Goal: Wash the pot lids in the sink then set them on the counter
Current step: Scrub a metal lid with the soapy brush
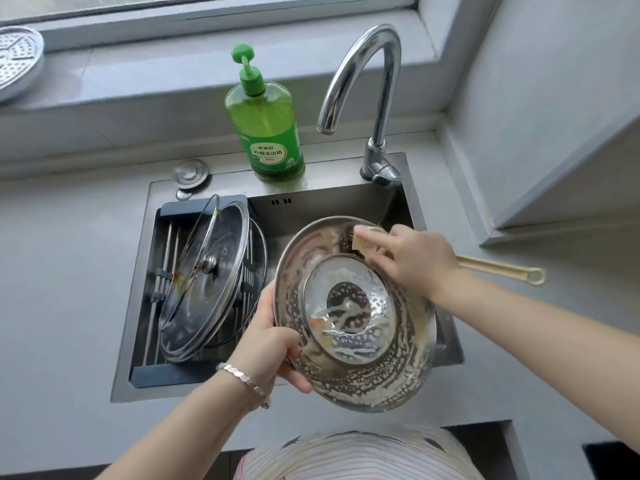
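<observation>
A soapy steel pot lid [360, 368] with a glass centre is tilted over the sink [329, 202]. My left hand [273, 336] grips its left rim from below. My right hand [412, 259] presses a pale sponge [362, 242] against the lid's upper rim. Two more lids lean in the dark drain rack [166, 374] on the sink's left side: a glass lid [204, 289] with a metal knob in front, and another lid [258, 251] mostly hidden behind it.
A green dish soap bottle [268, 133] and a chrome faucet [372, 98] stand behind the sink. A sink plug [190, 173] lies at the back left. A perforated steamer plate [17, 60] rests on the window ledge. A beige brush handle [502, 270] lies on the grey counter [62, 289] at the right.
</observation>
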A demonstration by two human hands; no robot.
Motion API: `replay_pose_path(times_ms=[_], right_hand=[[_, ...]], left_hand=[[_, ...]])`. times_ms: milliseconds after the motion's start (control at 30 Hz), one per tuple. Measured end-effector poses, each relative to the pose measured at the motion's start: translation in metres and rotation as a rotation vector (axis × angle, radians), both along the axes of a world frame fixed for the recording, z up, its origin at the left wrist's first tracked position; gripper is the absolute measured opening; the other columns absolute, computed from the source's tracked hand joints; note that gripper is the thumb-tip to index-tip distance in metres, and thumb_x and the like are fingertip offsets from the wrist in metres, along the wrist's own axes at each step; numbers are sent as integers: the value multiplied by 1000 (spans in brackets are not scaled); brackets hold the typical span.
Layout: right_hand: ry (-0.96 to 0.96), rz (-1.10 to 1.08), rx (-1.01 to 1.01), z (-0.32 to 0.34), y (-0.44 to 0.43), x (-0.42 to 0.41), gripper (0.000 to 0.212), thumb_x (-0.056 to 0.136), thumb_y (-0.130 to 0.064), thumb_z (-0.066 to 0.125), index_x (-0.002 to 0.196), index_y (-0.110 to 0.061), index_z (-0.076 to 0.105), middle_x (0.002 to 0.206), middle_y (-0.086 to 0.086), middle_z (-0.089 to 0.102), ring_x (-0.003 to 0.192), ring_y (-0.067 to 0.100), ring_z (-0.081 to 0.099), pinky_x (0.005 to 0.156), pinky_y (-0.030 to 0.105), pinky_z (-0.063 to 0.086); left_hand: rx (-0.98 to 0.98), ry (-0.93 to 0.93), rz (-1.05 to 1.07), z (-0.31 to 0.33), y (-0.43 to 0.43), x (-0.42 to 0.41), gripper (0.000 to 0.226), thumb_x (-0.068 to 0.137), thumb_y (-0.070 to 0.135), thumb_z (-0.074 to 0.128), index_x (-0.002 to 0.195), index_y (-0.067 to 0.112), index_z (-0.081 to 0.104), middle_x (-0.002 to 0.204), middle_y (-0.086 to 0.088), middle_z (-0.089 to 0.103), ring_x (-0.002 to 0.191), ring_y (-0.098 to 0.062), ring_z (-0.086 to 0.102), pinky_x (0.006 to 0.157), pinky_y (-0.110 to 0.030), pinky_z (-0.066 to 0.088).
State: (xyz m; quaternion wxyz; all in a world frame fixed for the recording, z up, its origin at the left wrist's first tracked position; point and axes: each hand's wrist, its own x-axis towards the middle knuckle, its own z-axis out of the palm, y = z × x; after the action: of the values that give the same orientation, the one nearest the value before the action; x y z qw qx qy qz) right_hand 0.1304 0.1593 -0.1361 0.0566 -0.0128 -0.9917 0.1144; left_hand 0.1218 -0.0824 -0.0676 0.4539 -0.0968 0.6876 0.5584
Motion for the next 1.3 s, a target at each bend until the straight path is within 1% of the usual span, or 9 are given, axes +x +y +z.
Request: replay_pose_path(times_ms=[133, 267, 500, 633, 767, 933, 1067, 1233, 1300], right_hand=[[-83, 77, 114, -18, 5, 24, 49, 67, -36, 82, 113, -35, 67, 52, 0, 43, 30, 16, 30, 38, 11, 11], [-95, -6, 22, 1, -1, 4, 44, 91, -46, 53, 134, -45, 45, 78, 4, 57, 57, 26, 56, 46, 24, 35], [242, 206, -179, 24, -70, -21, 41, 84, -47, 48, 122, -35, 60, 58, -2, 52, 33, 15, 40, 29, 20, 27], [251, 336, -280, 27, -82, -10, 41, 83, -48, 50, 121, -36, 61, 61, -3, 53, 38, 15, 42, 34, 20, 28], [33, 15, -288, 29, -42, -26, 47, 87, -53, 49, 133, -45, 45, 84, 1, 65, 67, 20, 62, 47, 24, 42], [-306, -311, -347, 16, -1, -5, 48, 89, -50, 52, 135, -50, 38, 113, -1, 64, 102, 22, 58, 72, 32, 47], [-306, -577, -776, 0, -2, 23, 53, 85, -47, 59, 134, -31, 47, 97, -7, 54, 89, 12, 51, 78, 28, 43], [-465, -924, -1416, -7, -1, 48, 30, 79, -35, 70, 75, -18, 46, 42, -10, 35, 32, 3, 25, 32, 16, 19], [-530, -959, -1580, -3, 1, 49, 29, 85, -21, 64, 67, -15, 42, 35, -9, 33, 26, 2, 21, 28, 13, 14]], left_hand=[[25, 12, 105, 2, -4, -10, 82, 75, -24, 30, 130, 36, 38, 117, -19, 55, 38, -22, 57, 27, -21, 40], [10, -14, 70, 0, -3, -4, 83, 74, -24, 29, 128, 37, 36, 118, -19, 52, 39, -23, 58, 29, -22, 42], [93, -77, 58, 1, 12, 0, 74, 74, -25, 26, 126, 27, 38, 93, -18, 51, 38, -17, 54, 27, -20, 39], [78, -30, 49, 1, 10, -7, 80, 74, -24, 27, 129, 35, 36, 103, -22, 52, 38, -17, 54, 28, -21, 40], [67, -58, 42, 4, 4, -2, 79, 73, -24, 28, 123, 35, 40, 108, -23, 54, 38, -20, 55, 27, -21, 40], [88, 2, 211, 8, 0, -7, 76, 73, -26, 27, 118, 33, 44, 102, -19, 59, 40, -24, 58, 27, -19, 38], [57, -20, 342, -5, 1, -18, 75, 71, -26, 26, 122, 26, 41, 100, -14, 58, 55, -24, 61, 30, -18, 39], [100, -123, 417, -26, 6, -20, 65, 68, -24, 22, 120, 11, 42, 83, -13, 55, 40, -15, 55, 29, -15, 36], [120, -221, 433, -38, 6, -24, 71, 55, -19, 30, 121, 3, 45, 89, -16, 58, 55, -19, 59, 35, -17, 42]])
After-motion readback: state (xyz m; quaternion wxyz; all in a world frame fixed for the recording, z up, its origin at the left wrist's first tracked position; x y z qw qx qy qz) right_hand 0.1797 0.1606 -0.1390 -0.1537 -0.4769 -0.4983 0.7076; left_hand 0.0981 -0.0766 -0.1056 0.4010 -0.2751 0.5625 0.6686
